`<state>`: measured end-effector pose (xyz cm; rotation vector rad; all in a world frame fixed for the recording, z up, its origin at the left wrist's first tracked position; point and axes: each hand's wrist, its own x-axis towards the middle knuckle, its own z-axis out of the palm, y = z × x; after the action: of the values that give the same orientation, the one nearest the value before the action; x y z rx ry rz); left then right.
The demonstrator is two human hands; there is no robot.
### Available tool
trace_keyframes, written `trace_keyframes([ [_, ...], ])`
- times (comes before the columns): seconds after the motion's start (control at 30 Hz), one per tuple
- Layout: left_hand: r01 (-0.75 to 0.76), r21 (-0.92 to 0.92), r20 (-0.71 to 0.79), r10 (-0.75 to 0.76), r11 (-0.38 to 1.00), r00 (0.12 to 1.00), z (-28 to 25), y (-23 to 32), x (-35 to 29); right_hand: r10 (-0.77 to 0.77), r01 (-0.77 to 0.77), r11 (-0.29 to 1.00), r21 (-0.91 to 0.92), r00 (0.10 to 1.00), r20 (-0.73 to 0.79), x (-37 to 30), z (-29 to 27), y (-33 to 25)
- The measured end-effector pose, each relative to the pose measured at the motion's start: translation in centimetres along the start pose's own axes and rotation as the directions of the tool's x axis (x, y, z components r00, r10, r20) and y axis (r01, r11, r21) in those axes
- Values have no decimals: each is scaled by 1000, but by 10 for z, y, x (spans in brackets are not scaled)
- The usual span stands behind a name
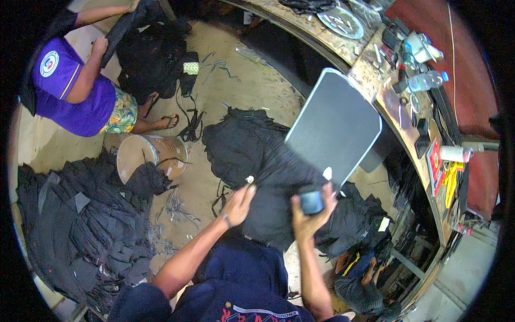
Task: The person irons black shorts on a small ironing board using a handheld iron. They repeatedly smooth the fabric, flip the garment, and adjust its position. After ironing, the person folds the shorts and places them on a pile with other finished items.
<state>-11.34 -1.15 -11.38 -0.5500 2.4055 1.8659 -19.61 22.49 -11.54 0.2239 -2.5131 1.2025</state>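
Black cloth [271, 198] drapes over the near end of a grey board [335, 123] with a pale rim. My left hand [238, 206] lies on the cloth's left part, fingers stretched out together, with a small white scrap [250, 179] at their tips. Between the thumb and fingers of my right hand [310, 224] sits a small dark block with a bluish face [311, 203], blurred, so its kind is unclear. A white piece [328, 173] shows just beyond my right fingers, near the cloth's edge on the board.
Black garments are heaped at left [86, 220]. A round brown drum [153, 155] stands beside them. At far left a person in purple [80, 102] holds dark cloth; another crouches lower right [359, 284]. A cluttered workbench [397, 112] curves along the right, with a plastic bottle [426, 81].
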Motion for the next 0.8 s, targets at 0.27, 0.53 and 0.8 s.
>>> trace_keyframes([
  [0.27, 82, 292, -243, -9, 953, 970, -64, -3, 12, -176, -65, 864, 499, 890, 421, 66, 100, -154],
  [0.53, -6, 515, 123, -67, 857, 990, 26, 123, 63, 29, -26, 999, 26, 994, -103, 26, -30, -53],
  [0.8, -46, 426, -47, 73, 903, 996, 74, 145, 253, -95, 62, 988, -138, 966, -242, 272, 63, 42],
])
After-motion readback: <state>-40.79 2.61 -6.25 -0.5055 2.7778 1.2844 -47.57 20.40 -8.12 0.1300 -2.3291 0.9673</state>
